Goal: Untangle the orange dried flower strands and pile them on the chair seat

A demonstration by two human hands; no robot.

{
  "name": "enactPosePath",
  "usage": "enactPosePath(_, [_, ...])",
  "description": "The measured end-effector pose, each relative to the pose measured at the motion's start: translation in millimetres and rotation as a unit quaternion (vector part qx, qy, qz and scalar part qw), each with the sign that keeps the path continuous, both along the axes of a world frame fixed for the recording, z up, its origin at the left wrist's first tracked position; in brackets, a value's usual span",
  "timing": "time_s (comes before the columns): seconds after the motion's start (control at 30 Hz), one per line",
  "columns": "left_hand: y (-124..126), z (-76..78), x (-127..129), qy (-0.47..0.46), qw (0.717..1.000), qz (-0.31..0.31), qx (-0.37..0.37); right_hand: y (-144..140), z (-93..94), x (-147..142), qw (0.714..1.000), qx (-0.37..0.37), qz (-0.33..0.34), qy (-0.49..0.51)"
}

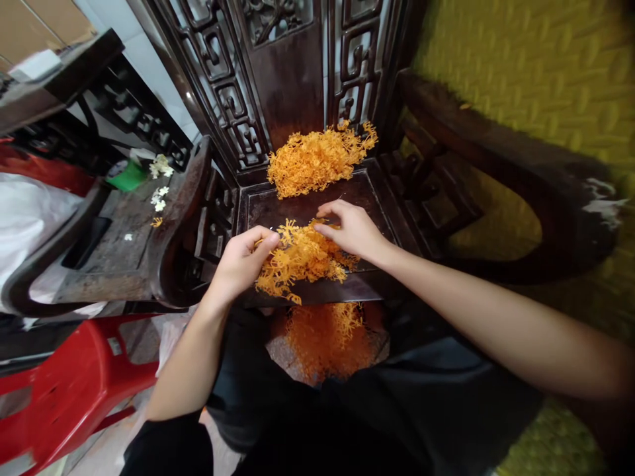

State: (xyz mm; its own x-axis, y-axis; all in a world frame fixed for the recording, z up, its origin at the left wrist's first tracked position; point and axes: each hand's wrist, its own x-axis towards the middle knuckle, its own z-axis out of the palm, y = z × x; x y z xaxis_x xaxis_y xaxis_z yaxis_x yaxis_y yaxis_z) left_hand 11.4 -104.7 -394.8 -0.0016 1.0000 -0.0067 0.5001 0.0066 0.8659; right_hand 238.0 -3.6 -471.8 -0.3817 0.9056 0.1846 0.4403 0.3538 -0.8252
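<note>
My left hand (248,254) is at the left edge of the near pile of small orange flower-like pieces (297,261). Its thumb and index finger are pinched together; whatever is between them is too small to make out. Over the right side of the same pile, my right hand (352,228) has its thumb and index finger apart, with the other fingers partly hidden. A thin dark line shows just behind that hand. Both hands are above the dark wooden chair seat (255,205). Toward the backrest lies a larger heap of orange flower-like pieces (317,158).
Below the seat, between my legs, is another orange mass (327,340). On the left stand a second wooden chair (114,271) with white flower-like pieces (159,198) and a green container (126,175), and a red plastic stool (74,390). A wooden armrest (496,125) curves on the right.
</note>
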Motion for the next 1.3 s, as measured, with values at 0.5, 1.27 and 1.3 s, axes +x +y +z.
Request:
enactPosePath(0.5, [-8,-7.5,13,0.019,0.993,0.066,0.097,-41,40.1,-11,0.950,-0.185,0.180,0.175])
enactPosePath(1.27, [0,-7.1,6,0.058,0.983,-0.003,0.175,-56,53.8,4,0.945,-0.210,0.118,0.220])
enactPosePath(1.3, [1,-8.4,3,0.051,0.984,0.000,0.174,-54,53.8,6,0.950,-0.197,0.114,0.212])
